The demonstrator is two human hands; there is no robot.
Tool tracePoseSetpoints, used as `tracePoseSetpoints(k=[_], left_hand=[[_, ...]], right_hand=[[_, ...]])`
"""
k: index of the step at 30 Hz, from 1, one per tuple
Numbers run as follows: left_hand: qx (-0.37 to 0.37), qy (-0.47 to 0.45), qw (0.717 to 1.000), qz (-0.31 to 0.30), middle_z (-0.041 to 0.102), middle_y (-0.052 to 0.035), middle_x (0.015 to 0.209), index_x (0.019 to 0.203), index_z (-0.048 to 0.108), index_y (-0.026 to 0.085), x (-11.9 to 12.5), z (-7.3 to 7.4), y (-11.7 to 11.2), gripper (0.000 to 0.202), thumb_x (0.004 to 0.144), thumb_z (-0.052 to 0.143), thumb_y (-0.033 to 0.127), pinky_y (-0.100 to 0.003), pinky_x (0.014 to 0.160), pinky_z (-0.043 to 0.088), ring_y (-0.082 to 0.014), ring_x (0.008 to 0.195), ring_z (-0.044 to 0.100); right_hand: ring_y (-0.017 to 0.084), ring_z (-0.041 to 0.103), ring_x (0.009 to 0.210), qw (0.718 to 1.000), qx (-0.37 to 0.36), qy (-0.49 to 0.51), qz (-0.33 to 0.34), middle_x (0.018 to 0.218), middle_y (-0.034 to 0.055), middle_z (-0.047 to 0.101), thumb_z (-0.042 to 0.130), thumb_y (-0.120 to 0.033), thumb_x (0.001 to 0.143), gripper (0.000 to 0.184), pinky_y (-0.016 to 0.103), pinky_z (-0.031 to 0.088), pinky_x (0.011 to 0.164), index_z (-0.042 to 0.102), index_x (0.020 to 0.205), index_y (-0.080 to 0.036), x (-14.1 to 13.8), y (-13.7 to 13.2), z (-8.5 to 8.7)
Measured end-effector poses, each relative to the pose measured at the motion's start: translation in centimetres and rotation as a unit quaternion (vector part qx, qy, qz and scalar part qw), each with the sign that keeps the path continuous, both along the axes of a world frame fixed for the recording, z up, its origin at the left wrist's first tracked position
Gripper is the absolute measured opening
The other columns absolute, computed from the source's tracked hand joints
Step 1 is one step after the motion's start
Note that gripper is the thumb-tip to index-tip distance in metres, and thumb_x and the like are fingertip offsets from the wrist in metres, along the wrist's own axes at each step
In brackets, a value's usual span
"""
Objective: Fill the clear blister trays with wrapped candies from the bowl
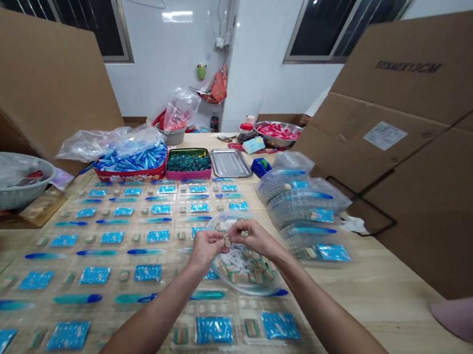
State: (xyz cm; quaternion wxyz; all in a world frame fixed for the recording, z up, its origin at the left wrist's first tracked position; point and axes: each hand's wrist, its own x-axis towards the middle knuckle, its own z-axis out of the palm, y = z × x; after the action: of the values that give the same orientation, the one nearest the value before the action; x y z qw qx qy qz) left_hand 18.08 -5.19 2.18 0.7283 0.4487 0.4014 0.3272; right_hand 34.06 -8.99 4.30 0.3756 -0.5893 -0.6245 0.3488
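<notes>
Light-wood surface (377,303) carries a clear moulded tray sheet (107,316) laid out in rows. Placed so far: blue foil packets (95,275), blue-capped bars (77,299) and small striped blocks (179,335), each in its own cell across the sheet. Bagged sets (304,206) lie stacked to the right. Remaining stock: a heap of striped blocks (254,269) in a round clear dish (219,274), just beyond the forearms. Held item: one small striped block (227,240), positioned over the dish between the hands. Its long axis appears roughly upright, though the fingers hide most of it. Left hand (204,248) and right hand (254,238) are both closed to a fingertip pinch, meeting at the block; neither hand touches the sheet.
</notes>
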Motion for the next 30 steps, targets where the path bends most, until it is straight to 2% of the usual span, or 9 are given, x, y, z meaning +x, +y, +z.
tracePoseSetpoints(k=[5, 9, 12, 16, 19, 23, 25, 27, 30], left_hand=[[0.020, -0.011, 1.000, -0.012, 0.067, -0.0026, 0.055, 0.069, 0.066, 0.010, 0.0, -0.1, 0.0, 0.019, 0.055, 0.077, 0.018, -0.023, 0.052, 0.052, -0.0148, 0.050, 0.064], [0.014, -0.002, 1.000, 0.019, 0.063, -0.0009, 0.050, 0.068, 0.065, 0.010, 0.2, -0.3, 0.1, 0.024, 0.053, 0.080, 0.020, -0.023, 0.049, 0.051, -0.0142, 0.046, 0.062], [0.007, 0.002, 0.999, 0.046, 0.063, -0.0009, 0.049, 0.069, 0.064, 0.009, 0.2, -0.6, 0.3, 0.023, 0.054, 0.080, 0.017, -0.023, 0.049, 0.051, -0.0139, 0.044, 0.062], [-0.001, 0.008, 0.998, 0.058, 0.064, -0.0014, 0.050, 0.071, 0.064, 0.009, 0.0, -0.9, 0.5, 0.021, 0.055, 0.077, 0.013, -0.024, 0.049, 0.051, -0.0146, 0.045, 0.062], [0.013, 0.009, 0.998, 0.061, 0.064, -0.0012, 0.051, 0.072, 0.064, 0.010, 0.0, -1.3, 0.5, 0.019, 0.056, 0.075, 0.012, -0.024, 0.051, 0.051, -0.0150, 0.046, 0.063], [0.102, 0.012, 0.993, 0.063, 0.069, -0.0031, 0.063, 0.073, 0.069, 0.012, -0.1, -2.2, 0.4, 0.013, 0.060, 0.071, 0.014, -0.025, 0.057, 0.053, -0.0163, 0.056, 0.066], [0.146, 0.016, 0.987, 0.061, 0.071, -0.0040, 0.069, 0.076, 0.071, 0.013, -0.2, -2.5, 0.3, 0.014, 0.063, 0.070, 0.016, -0.026, 0.061, 0.054, -0.0173, 0.062, 0.067], [0.167, 0.022, 0.984, 0.051, 0.072, -0.0041, 0.070, 0.077, 0.072, 0.013, -0.1, -2.6, 0.1, 0.014, 0.064, 0.069, 0.017, -0.026, 0.062, 0.054, -0.0178, 0.064, 0.067], [0.154, 0.022, 0.988, 0.020, 0.070, -0.0033, 0.065, 0.071, 0.072, 0.013, 0.2, -2.1, -0.2, 0.009, 0.064, 0.068, 0.015, -0.025, 0.058, 0.053, -0.0169, 0.060, 0.066]], right_hand=[[0.015, 0.058, 0.062, 1.000, 0.011, -0.010, -0.017, 0.062, 0.0010, 0.065, 0.062, -0.023, 0.068, 0.010, 0.025, 0.042, 0.063, 0.066, 0.064, -0.015, 0.0, -0.1, -0.3], [0.017, 0.060, 0.069, 0.999, 0.027, -0.018, -0.014, 0.070, 0.0023, 0.067, 0.061, -0.027, 0.074, 0.013, 0.026, 0.044, 0.066, 0.067, 0.072, -0.015, 1.1, 0.6, -0.8], [0.019, 0.061, 0.079, 0.990, 0.029, -0.137, -0.021, 0.082, 0.0050, 0.069, 0.055, -0.017, 0.074, 0.016, 0.028, 0.043, 0.074, 0.070, 0.081, -0.016, 2.2, 1.4, -1.8], [0.021, 0.057, 0.093, 0.930, 0.006, -0.368, 0.019, 0.094, 0.0065, 0.068, 0.049, -0.002, 0.070, 0.030, 0.030, 0.033, 0.082, 0.070, 0.084, -0.018, 2.5, 1.8, -3.1], [0.021, 0.056, 0.090, 0.912, 0.005, -0.410, 0.023, 0.088, 0.0087, 0.066, 0.047, -0.001, 0.071, 0.025, 0.031, 0.031, 0.078, 0.067, 0.076, -0.016, 2.1, 1.6, -3.5], [0.019, 0.056, 0.082, 0.921, 0.018, -0.389, 0.004, 0.081, 0.0065, 0.065, 0.047, 0.000, 0.069, 0.023, 0.030, 0.031, 0.077, 0.064, 0.073, -0.015, 2.2, 0.8, -2.8], [0.017, 0.055, 0.073, 0.952, 0.019, -0.307, -0.002, 0.073, 0.0035, 0.063, 0.050, -0.004, 0.071, 0.017, 0.027, 0.034, 0.073, 0.063, 0.070, -0.016, 2.3, 0.0, -2.0], [0.016, 0.055, 0.068, 0.983, 0.013, -0.184, 0.012, 0.069, 0.0014, 0.061, 0.056, -0.012, 0.075, 0.009, 0.025, 0.037, 0.068, 0.063, 0.069, -0.016, 2.1, -0.8, -0.9], [0.017, 0.057, 0.073, 0.997, 0.030, -0.053, 0.053, 0.073, 0.0020, 0.062, 0.064, -0.024, 0.077, 0.009, 0.027, 0.042, 0.071, 0.065, 0.070, -0.017, 1.2, -1.8, 0.5]])
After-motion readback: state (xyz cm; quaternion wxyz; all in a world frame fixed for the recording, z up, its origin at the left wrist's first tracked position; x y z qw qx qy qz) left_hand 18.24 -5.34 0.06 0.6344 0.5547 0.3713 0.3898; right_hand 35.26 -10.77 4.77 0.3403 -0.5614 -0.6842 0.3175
